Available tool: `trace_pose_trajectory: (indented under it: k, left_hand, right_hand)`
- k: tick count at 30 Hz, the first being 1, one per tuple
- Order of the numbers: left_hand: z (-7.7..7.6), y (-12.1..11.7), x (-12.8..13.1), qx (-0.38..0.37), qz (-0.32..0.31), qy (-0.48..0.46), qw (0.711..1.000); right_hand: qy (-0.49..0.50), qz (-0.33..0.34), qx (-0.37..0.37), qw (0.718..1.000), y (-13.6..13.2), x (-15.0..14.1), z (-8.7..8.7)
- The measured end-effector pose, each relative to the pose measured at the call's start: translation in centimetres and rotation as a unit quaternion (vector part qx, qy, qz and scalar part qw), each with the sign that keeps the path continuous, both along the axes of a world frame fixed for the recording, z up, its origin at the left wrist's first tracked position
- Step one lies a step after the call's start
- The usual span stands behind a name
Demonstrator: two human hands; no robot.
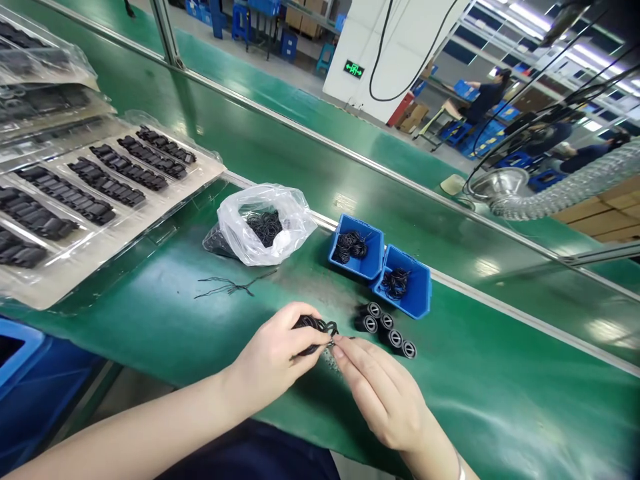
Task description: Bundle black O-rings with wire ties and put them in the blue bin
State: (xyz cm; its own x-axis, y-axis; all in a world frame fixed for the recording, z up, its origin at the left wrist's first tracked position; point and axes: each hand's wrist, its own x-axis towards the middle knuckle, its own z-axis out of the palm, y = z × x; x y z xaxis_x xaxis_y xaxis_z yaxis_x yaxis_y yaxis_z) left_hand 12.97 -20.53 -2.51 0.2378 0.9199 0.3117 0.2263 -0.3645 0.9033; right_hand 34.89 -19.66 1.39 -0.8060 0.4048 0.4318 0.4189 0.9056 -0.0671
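My left hand [275, 357] grips a bundle of thin black coiled wire [313, 330] in its fingers. My right hand [380, 393] sits just beside it, its fingertips pinched together at the bundle's end. Close to my right fingers, several short black cylinders with metal-ringed ends [385, 330] stand grouped on the green workbench belt [480, 393]. Two blue plastic bins [353, 247] [404, 283] holding black wire coils lie tilted beyond them. A loose black wire strand [230, 287] lies to the left.
A plastic bag of black coils [263, 225] lies on the belt. Transparent trays of black moulded parts [100, 180] are stacked at the left, and a blue bin [15, 353] sits below the belt edge. A metal rail [350, 150] runs behind. Co-workers [483, 100] stand far back.
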Motion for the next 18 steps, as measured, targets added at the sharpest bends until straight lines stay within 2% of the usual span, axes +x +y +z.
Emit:
trace_pose_trajectory:
  k: [3, 5, 6, 7, 8, 9, 11, 12, 13, 14, 15, 16, 17, 18]
  left_hand:
    - [0.0, -0.1, 0.0, 0.033, 0.006, 0.023, 0.999]
    - [-0.1, -0.1, 0.1, 0.006, 0.011, -0.002, 1.000]
    - [-0.2, -0.2, 0.2, -0.017, 0.013, -0.026, 0.999]
    - [-0.4, -0.3, 0.2, -0.040, 0.015, -0.057, 0.997]
    - [-0.7, -0.4, 0.3, -0.060, 0.015, -0.090, 0.994]
    - [-1.0, -0.6, 0.3, -0.072, 0.014, -0.118, 0.990]
    - [-1.7, -0.9, 0.4, -0.069, -0.002, -0.142, 0.987]
    - [-2.0, -1.0, 0.3, -0.055, -0.015, -0.134, 0.989]
    - [-2.2, -1.0, 0.3, -0.036, -0.026, -0.116, 0.992]
    - [-2.3, -0.9, 0.3, -0.016, -0.031, -0.093, 0.995]
    - [-2.3, -0.8, 0.3, 0.001, -0.025, -0.069, 0.997]
    - [-2.3, -0.7, 0.2, 0.016, -0.009, -0.047, 0.999]
    - [-2.3, -0.4, 0.2, 0.032, 0.012, -0.023, 0.999]
    - [-2.2, -0.2, 0.1, 0.053, 0.031, 0.006, 0.998]
  right_hand:
    - [0.057, -0.020, -0.046, 0.997, -0.3, 0.1, -1.0]
    - [0.140, -0.069, -0.112, 0.981, -0.5, -0.3, -1.7]
    - [0.202, -0.112, -0.163, 0.959, -0.6, -0.7, -2.0]
    - [0.260, -0.162, -0.243, 0.920, -0.7, -1.2, -2.2]
    - [0.312, -0.203, -0.352, 0.859, -0.8, -1.7, -2.5]
    - [0.368, -0.224, -0.470, 0.771, -1.0, -2.3, -2.7]
    - [0.454, -0.223, -0.661, 0.554, -1.4, -3.4, -3.2]
    - [0.482, -0.212, -0.716, 0.457, -1.7, -3.9, -3.6]
    - [0.507, -0.204, -0.745, 0.383, -1.9, -4.4, -3.9]
    - [0.527, -0.196, -0.755, 0.337, -2.1, -4.7, -4.3]
    - [0.540, -0.188, -0.756, 0.319, -2.3, -5.0, -4.6]
    - [0.545, -0.184, -0.749, 0.329, -2.4, -5.2, -4.8]
    - [0.547, -0.183, -0.733, 0.362, -2.5, -5.3, -4.9]
    - [0.544, -0.188, -0.705, 0.415, -2.5, -5.2, -5.0]
